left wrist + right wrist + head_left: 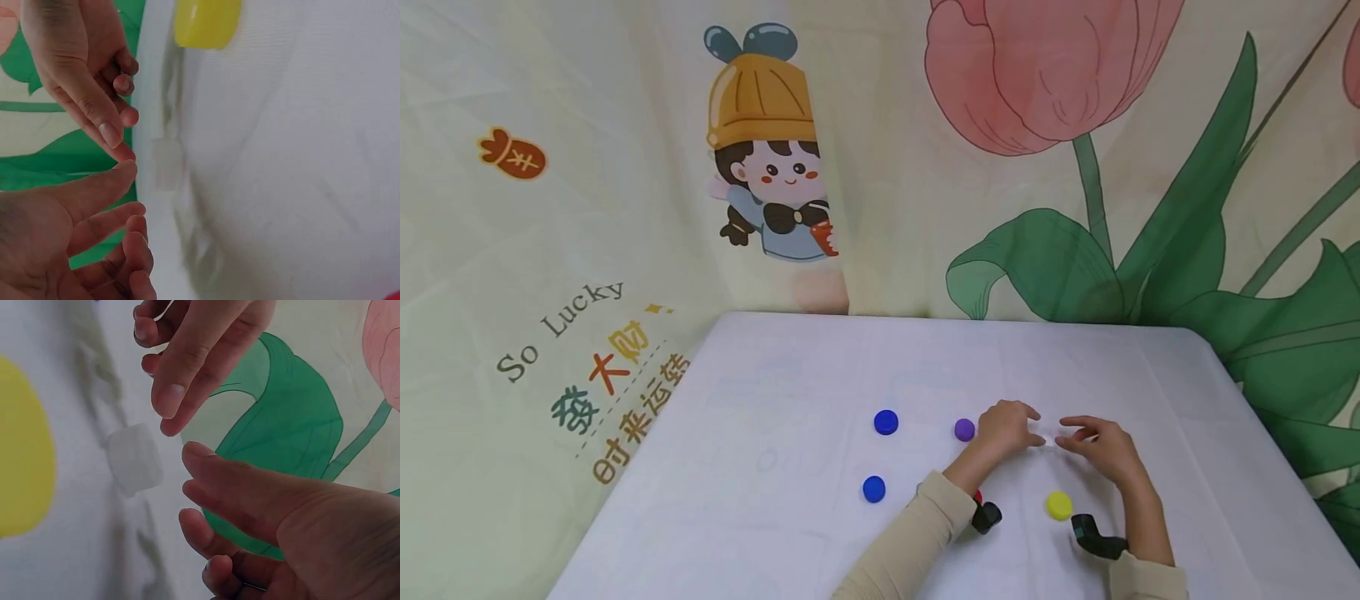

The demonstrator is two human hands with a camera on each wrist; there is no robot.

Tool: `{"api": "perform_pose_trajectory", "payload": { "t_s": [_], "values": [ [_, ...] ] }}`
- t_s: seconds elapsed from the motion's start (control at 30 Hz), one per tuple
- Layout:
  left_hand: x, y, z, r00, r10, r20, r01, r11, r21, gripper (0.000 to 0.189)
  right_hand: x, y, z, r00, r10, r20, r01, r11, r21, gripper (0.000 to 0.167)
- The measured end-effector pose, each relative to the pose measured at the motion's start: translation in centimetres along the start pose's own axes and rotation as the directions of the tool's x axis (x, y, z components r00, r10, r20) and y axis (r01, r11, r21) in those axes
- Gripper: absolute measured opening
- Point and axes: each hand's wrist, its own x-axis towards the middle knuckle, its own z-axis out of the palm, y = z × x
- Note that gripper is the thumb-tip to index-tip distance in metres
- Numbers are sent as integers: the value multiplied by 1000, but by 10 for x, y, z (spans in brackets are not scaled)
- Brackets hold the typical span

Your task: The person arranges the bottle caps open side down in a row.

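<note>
My left hand (1006, 429) and right hand (1101, 450) face each other over the right part of the table, fingers loosely bent and holding nothing. A small whitish block-like piece (134, 459) stands near both sets of fingertips, apart from them in the right wrist view. The left wrist view also shows this pale piece (167, 164) against the white cloth. A purple disc (964, 430) lies beside the left hand. Nearer the front is a yellow disc (1059, 506), below the right hand. A red piece (977, 497) is mostly hidden by the left forearm.
Two blue discs, one farther back (886, 422) and one nearer (874, 489), lie left of the left arm. A white cloth covers the table (775, 375). Behind it hangs a printed curtain (880, 167). Black wrist cameras stick out from both arms.
</note>
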Motion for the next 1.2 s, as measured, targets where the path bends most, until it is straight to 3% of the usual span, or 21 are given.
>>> {"api": "perform_pose_trajectory", "payload": {
  "t_s": [0.27, 0.43, 0.63, 0.73, 0.87, 1.0, 1.2],
  "values": [
    [4, -3, 12, 1000, 13, -21, -12, 999, 42, 32, -2, 0, 11, 999, -24, 26, 24, 1000, -3, 41],
    [4, -2, 13, 999, 32, -38, -30, 998, 55, 30, 0, 2, 16, 999, -23, 22, 23, 1000, -10, 41],
    [1, -3, 12, 998, 55, -16, -54, 997, 56, 28, -4, -1, 15, 998, -58, 22, 59, 998, -36, 43],
    [-4, -2, 3, 994, 109, -10, -109, 994, 12, 27, -9, -5, 9, 995, -103, 16, 104, 993, -51, 46],
    [-11, -2, -14, 977, 211, -40, -213, 976, -54, 29, -17, -12, -4, 980, -198, -27, 196, 978, -68, 46],
    [-22, -1, -33, 955, 283, -85, -292, 950, -113, 32, -29, -25, -18, 953, -286, -100, 280, 957, -76, 44],
    [-45, -2, -61, 927, 326, -186, -360, 914, -190, 33, -49, -49, -32, 901, -385, -201, 378, 923, -74, 39]
  ]
}}
